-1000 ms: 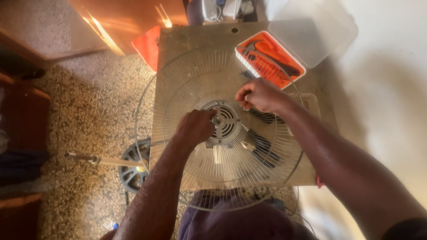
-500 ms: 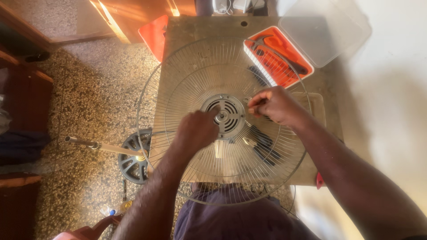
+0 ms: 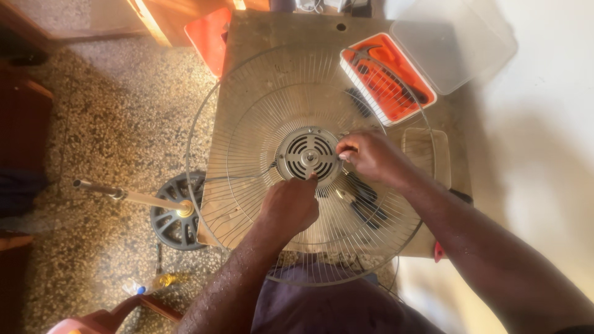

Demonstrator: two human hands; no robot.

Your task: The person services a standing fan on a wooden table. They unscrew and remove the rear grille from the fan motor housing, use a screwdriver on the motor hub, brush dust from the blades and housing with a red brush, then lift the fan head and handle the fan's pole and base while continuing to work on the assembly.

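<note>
While wire fan guard lies flat on tabletop, left hand rests fingers curled together on hub plate lower edge; right hand fingers pinch together at hub's right rim. Orange tool case sits behind.

An orange rectangular tool case lies open beside its clear lid.

Left hand covers the fan guard hub's lower edge, fingertips hidden; dark tools beneath the wires too blurred to name; tabletop cut off up top
</note>
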